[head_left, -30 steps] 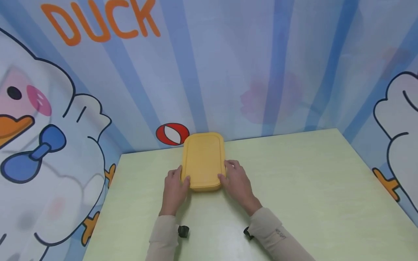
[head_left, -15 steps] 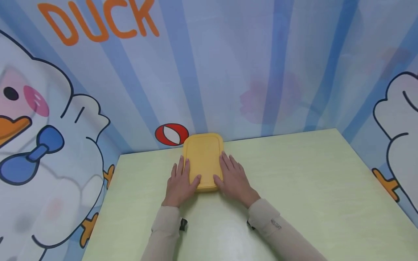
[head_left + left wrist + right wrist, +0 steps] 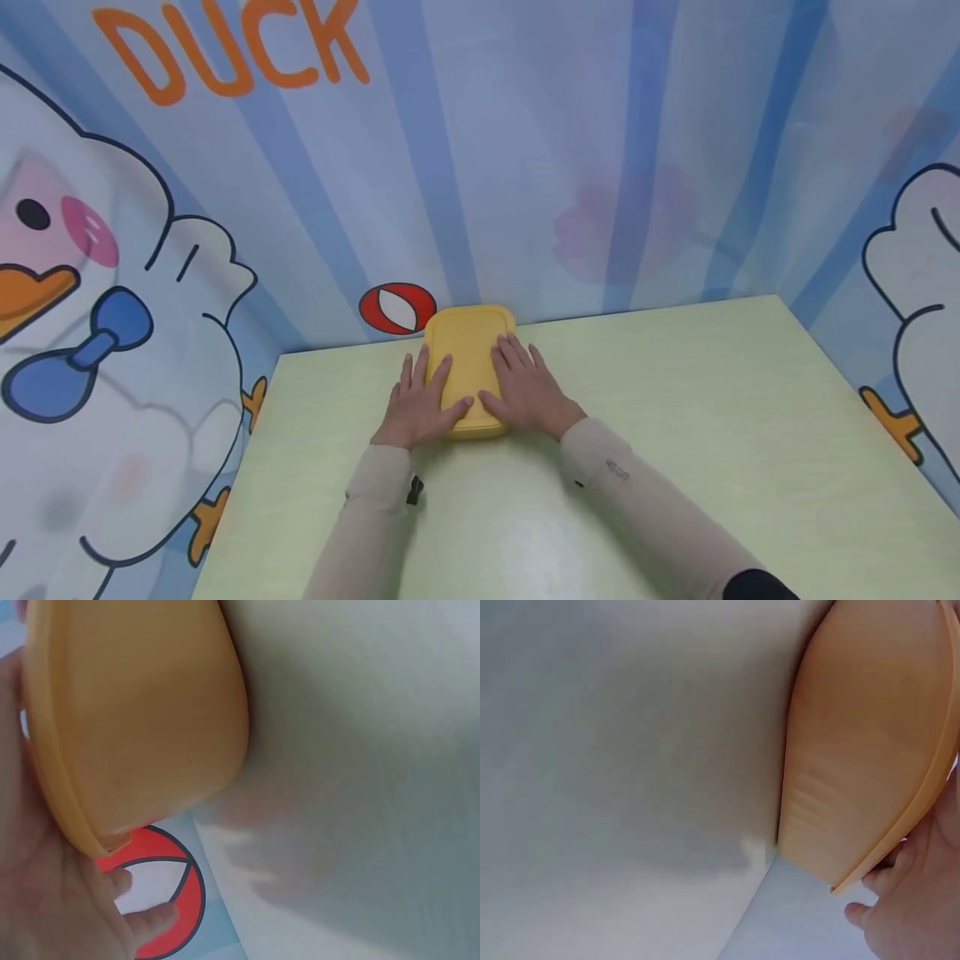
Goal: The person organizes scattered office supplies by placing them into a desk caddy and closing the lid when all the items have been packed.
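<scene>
A yellow rectangular lidded container [image 3: 471,333] with rounded corners stands at the table's back edge, against the wall. On the left part of its lid lies the left hand [image 3: 416,408], fingers straight and spread, with some fingers past the side edge. The right hand [image 3: 528,387] rests flat on the lid's right part, its thumb close to the left thumb. In the left wrist view the container's side wall [image 3: 150,712] meets the table below an overhanging lid rim. The right wrist view shows the opposite side wall [image 3: 862,742]. What is inside is hidden by the lid.
A pale green table [image 3: 712,417] stretches to both sides and in front of the container. Behind it rises a blue striped backdrop [image 3: 540,167] printed with ducks and a red ball [image 3: 397,308]. Beige sleeves [image 3: 637,500] cover the forearms.
Both hands have gone from holding the container's sides near its front corners to lying flat on its lid, moving inward and farther forward. The container has stayed in place.
</scene>
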A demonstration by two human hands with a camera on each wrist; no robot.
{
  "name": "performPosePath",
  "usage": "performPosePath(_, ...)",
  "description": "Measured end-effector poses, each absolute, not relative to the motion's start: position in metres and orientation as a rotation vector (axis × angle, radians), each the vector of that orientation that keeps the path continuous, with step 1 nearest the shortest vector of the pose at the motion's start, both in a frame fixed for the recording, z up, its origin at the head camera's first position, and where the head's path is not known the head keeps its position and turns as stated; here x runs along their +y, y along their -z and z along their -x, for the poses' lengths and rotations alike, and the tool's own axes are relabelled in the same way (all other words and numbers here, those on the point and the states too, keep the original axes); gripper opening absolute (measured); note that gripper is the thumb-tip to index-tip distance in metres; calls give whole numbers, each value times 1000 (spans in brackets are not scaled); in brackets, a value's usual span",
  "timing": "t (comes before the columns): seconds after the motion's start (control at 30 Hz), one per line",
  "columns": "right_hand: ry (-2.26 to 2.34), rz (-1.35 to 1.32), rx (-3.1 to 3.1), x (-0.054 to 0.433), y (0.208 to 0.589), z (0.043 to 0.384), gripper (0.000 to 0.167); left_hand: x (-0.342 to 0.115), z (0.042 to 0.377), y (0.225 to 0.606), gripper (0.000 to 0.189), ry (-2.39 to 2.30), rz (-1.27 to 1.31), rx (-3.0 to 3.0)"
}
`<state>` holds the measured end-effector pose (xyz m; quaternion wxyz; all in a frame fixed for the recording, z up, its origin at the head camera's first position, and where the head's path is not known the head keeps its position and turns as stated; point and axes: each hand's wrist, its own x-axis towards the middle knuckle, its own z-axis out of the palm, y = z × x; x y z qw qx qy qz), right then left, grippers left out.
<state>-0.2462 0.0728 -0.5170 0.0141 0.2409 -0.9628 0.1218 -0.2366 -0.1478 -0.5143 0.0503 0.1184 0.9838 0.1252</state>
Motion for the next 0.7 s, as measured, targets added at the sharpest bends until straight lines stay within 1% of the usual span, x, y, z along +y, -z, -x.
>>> performPosePath(0.13,-370,-796,-3003,70,515,257,72,-146,250,514,84,-339,-423,2998)
performPosePath(0.23,-335,-823,-3018,69,516,264,71,-144,259,515,81,-321,-482,3012)
performPosePath(0.37,-299,-856,-3034,72,518,275,73,-145,271,517,78,-257,-567,3039)
performPosePath(0.57,-326,-919,-3029,79,516,289,78,-146,282,520,79,-201,-574,3028)
performPosePath(0.7,-333,-959,-3013,85,513,296,76,-143,286,522,77,-221,-591,3051)
